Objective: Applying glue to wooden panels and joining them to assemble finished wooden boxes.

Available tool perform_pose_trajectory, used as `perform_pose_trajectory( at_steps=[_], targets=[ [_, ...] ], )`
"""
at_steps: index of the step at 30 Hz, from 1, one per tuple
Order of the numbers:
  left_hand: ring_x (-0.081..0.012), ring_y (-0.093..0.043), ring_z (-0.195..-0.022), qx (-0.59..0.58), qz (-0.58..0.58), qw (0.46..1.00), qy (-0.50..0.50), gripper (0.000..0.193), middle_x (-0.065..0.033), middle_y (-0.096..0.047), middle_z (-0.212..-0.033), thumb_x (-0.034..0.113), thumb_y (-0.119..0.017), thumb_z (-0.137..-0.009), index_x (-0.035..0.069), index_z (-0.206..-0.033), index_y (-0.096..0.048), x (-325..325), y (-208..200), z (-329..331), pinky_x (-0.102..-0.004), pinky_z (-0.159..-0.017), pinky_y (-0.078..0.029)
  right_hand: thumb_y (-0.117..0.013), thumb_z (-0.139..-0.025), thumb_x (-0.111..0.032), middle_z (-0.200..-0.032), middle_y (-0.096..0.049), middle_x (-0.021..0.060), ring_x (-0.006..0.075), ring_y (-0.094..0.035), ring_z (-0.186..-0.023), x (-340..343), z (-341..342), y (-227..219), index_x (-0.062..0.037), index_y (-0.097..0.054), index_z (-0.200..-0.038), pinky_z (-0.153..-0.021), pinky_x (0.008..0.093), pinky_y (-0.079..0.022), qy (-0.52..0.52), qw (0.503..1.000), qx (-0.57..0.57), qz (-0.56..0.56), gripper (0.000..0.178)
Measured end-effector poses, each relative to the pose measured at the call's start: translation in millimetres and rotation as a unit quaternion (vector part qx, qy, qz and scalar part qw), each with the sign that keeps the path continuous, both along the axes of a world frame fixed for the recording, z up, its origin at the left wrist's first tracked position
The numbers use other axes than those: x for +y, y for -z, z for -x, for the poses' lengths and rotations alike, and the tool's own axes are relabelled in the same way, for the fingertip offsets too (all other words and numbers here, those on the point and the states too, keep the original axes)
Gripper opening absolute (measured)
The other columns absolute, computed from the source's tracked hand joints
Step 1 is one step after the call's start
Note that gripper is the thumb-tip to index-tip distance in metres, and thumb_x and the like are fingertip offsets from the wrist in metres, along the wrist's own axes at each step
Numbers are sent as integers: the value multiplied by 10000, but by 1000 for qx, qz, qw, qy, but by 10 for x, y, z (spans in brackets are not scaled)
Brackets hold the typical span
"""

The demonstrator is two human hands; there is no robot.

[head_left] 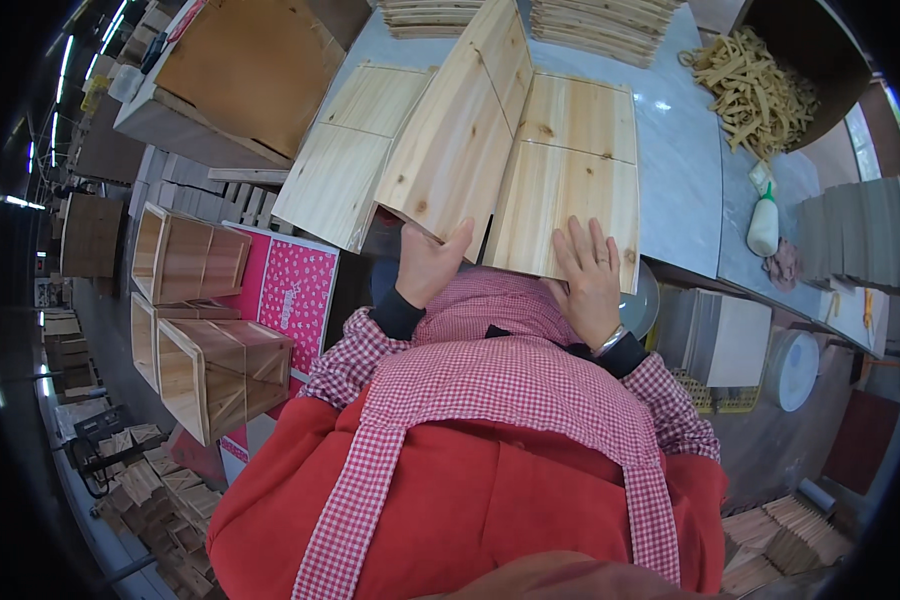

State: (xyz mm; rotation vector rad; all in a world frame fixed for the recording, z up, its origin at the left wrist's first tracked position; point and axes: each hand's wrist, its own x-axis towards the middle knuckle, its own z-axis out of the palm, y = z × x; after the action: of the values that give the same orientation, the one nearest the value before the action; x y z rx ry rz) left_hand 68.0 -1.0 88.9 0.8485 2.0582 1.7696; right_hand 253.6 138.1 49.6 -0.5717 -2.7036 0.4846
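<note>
My left hand (433, 264): pinching raised panel (457, 135). My right hand (592, 288): fingers spread on lower panel (568, 188). Pink sheet (305, 270): white lettering.

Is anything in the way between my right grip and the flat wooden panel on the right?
Nothing visible: your right grip rests on the flat wooden panel. The raised wooden panel stands to its left, not between.
</note>
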Motion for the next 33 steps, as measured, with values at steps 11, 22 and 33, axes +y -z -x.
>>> perform_pose_trajectory(
  at_steps=[11,22,33],
  targets=[
    [-185,-650,-838,196,139,970,32,262,-173,-677,-887,112,-685,-788,-84,-950,-622,141,-12,-138,-315,-717,-506,-713,-729,-182,-1477,-318,144,358,-252,-1380,11,17,37,-106,-448,-1355,-1094,529,-206,6,1000,-11,11,685],
    [-209,-561,-1007,19,63,998,15,419,-159,-567,-1132,30,-631,-857,-106,-1215,-459,37,209,-77,-318,-880,-463,-599,-757,-62,-987,-643,175,357,-575,-938,2303,-1739,-320,-34,-662,-984,-860,447,-424,486,827,191,-208,237],
    [-151,-592,-599,30,213,975,49,92,-89,-604,-654,79,-603,-832,-5,-808,-632,-154,149,12,-330,-526,-469,-579,-817,-257,-847,-654,171,321,-620,-739,4005,-586,-142,-110,-707,-817,-648,441,-484,313,924,99,-196,195]
  ],
)
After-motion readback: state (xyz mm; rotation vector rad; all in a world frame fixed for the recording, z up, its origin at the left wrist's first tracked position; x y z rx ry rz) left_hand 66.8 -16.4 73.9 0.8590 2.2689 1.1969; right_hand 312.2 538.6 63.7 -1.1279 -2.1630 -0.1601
